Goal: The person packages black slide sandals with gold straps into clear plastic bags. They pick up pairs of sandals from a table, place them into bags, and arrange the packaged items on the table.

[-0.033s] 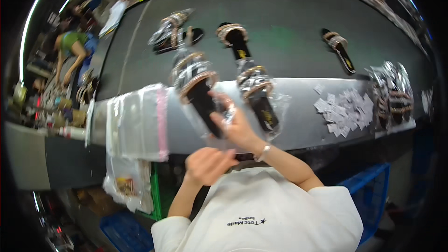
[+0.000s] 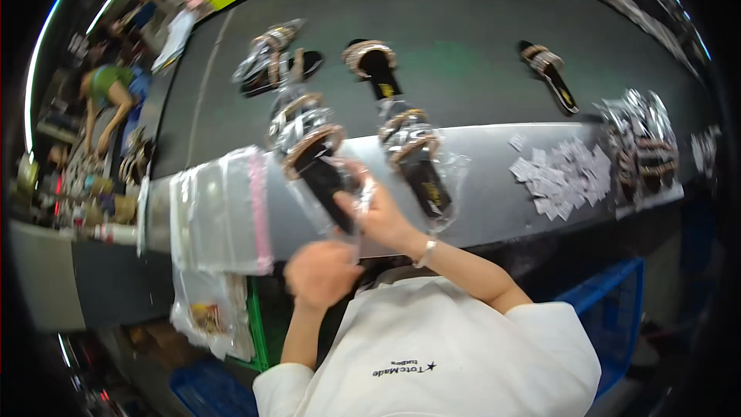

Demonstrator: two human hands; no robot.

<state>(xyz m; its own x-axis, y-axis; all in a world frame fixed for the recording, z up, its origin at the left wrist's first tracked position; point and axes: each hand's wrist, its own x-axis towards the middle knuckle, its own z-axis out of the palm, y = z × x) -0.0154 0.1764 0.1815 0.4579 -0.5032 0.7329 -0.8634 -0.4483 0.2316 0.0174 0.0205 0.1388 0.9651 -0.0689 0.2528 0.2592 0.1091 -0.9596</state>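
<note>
A black slide sandal [image 2: 320, 174] with beaded straps lies tilted in a clear plastic bag, above the front of the worktable. My right hand [image 2: 377, 212] grips its sole's edge through the film, fingers closed round it. Just below the bag's near end is my left hand [image 2: 320, 272], blurred, its fingers curled; whether film is pinched in them I cannot make out. Right of the held sandal, another bagged sandal [image 2: 421, 162] rests on the table. Behind it lies an unbagged sandal [image 2: 374, 66], and one bagged pair [image 2: 270, 58] sits at the back left.
Flat clear bags [image 2: 220, 216] with a pink strip hang over the table's front left. White paper slips [image 2: 562, 177] form a pile at right, beside several bagged sandals [image 2: 644, 147]. A single sandal [image 2: 549, 76] lies far right. A person in green [image 2: 112, 85] works at left.
My left hand has shifted slightly left and is more blurred. The right hand keeps its hold on the bagged sandal. The whole view has swung slightly to the right.
</note>
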